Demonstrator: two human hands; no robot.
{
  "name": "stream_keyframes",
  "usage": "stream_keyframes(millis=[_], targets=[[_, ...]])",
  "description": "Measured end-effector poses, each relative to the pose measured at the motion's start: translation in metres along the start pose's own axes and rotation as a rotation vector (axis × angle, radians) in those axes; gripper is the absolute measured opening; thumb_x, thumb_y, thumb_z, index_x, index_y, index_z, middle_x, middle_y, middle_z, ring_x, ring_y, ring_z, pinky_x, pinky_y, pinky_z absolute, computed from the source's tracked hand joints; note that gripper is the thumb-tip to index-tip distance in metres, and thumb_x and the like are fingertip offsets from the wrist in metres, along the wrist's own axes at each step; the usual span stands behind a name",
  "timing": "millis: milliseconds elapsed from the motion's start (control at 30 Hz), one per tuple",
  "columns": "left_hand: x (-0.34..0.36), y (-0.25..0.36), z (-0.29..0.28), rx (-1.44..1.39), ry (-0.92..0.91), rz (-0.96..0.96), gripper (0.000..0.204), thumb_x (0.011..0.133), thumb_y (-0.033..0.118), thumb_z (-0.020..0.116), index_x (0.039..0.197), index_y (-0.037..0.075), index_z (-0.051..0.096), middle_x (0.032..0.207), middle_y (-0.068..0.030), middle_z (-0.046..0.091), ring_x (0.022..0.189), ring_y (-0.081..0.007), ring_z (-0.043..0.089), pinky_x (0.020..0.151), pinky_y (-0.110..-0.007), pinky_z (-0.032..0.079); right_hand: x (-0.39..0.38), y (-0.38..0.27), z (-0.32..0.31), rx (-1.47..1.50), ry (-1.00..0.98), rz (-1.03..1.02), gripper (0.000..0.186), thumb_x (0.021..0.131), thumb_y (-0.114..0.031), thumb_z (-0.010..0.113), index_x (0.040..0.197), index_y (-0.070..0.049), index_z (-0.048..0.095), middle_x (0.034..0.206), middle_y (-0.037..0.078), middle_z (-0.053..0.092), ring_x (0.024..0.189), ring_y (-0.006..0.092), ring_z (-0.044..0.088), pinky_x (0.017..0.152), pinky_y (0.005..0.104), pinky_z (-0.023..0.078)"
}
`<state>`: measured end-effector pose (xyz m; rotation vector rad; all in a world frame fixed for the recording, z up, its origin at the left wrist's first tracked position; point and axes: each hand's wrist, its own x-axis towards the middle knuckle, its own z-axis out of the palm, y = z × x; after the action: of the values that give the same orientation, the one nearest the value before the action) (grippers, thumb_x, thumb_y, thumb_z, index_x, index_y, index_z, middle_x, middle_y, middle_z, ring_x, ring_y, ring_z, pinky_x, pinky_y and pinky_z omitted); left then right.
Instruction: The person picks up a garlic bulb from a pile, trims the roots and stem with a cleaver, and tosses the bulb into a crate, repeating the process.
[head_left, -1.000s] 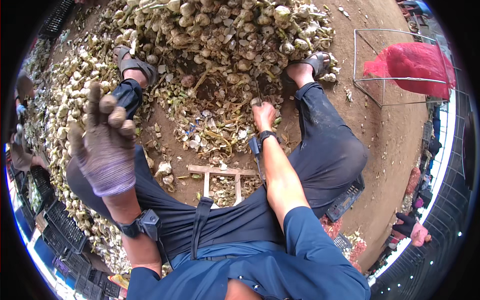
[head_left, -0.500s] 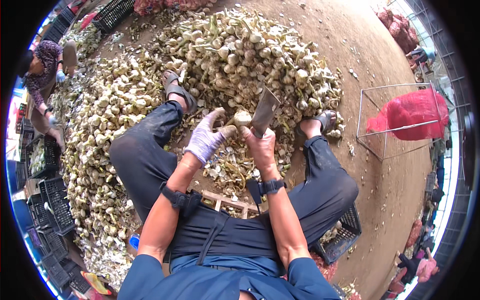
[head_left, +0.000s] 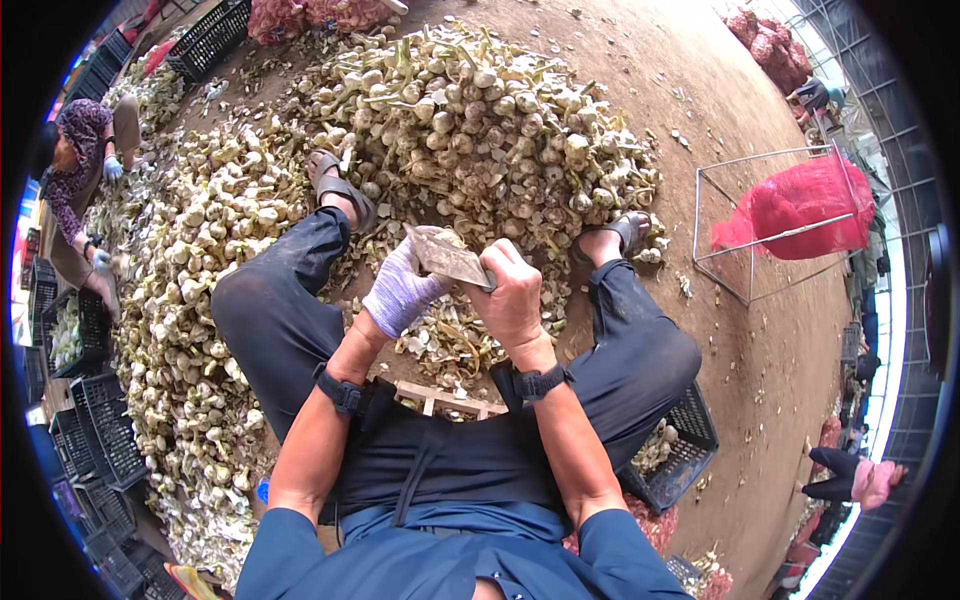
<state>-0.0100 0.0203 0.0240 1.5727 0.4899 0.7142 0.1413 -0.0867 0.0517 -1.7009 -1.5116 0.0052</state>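
My right hand [head_left: 511, 290] is closed round the handle of a broad, flat-bladed knife [head_left: 450, 262], a cleaver by its shape. Its dull, stained blade lies tilted across the front of my left hand [head_left: 402, 293], which wears a white and purple knit glove. The gloved fingers are curled behind the blade, at the garlic bulb seen between my hands a moment earlier; the blade now hides most of it. Just beyond my hands rises a large heap of untrimmed garlic [head_left: 480, 130] with stems. Loose skins and cut stems [head_left: 455, 340] litter the ground below them.
A second garlic pile [head_left: 200, 300] spreads along my left. Black crates [head_left: 110, 415] line the far left, where a person [head_left: 80, 170] bends over. At right stands a metal frame with a red mesh bag [head_left: 800, 210]. A black crate [head_left: 683, 450] sits beside my right thigh.
The knife blade has swung from upright down to the left, over the bulb and my gloved hand. My left fingers have closed in. The whole view has shifted slightly.
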Motion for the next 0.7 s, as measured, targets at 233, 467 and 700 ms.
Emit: stream_keyframes(millis=[233,467,700], targets=[[-0.003,-0.019,0.006,-0.147,-0.125,-0.121,0.044,0.085,0.003,0.072,0.125,0.004,0.053,0.108,-0.0027,0.066,0.098,-0.0087,0.061,0.086,-0.026,0.052,-0.011,0.004,0.008,-0.041,-0.053,-0.036,0.028,0.068,-0.014,0.079,0.081,-0.005,0.056,0.080,0.012,0.056,0.066,0.0334,0.061,0.057,0.0392,0.049],[-0.001,-0.032,0.007,-0.055,-0.153,-0.208,0.055,0.075,0.007,0.080,0.124,0.004,0.054,0.109,-0.0025,0.066,0.098,-0.0088,0.060,0.088,-0.027,0.052,-0.025,0.024,0.019,-0.028,-0.034,0.027,0.022,0.073,-0.018,0.075,0.080,-0.007,0.058,0.079,0.012,0.058,0.066,0.0323,0.062,0.057,0.0386,0.049],[0.002,0.000,0.037,0.020,-0.069,-0.308,0.041,0.081,0.017,0.076,0.116,0.000,0.061,0.095,0.0004,0.066,0.087,-0.0058,0.059,0.078,-0.024,0.051,-0.101,0.145,0.054,-0.263,0.141,0.667,0.023,0.084,-0.029,0.065,0.077,-0.008,0.064,0.071,0.018,0.064,0.063,0.0389,0.063,0.058,0.0458,0.052]])
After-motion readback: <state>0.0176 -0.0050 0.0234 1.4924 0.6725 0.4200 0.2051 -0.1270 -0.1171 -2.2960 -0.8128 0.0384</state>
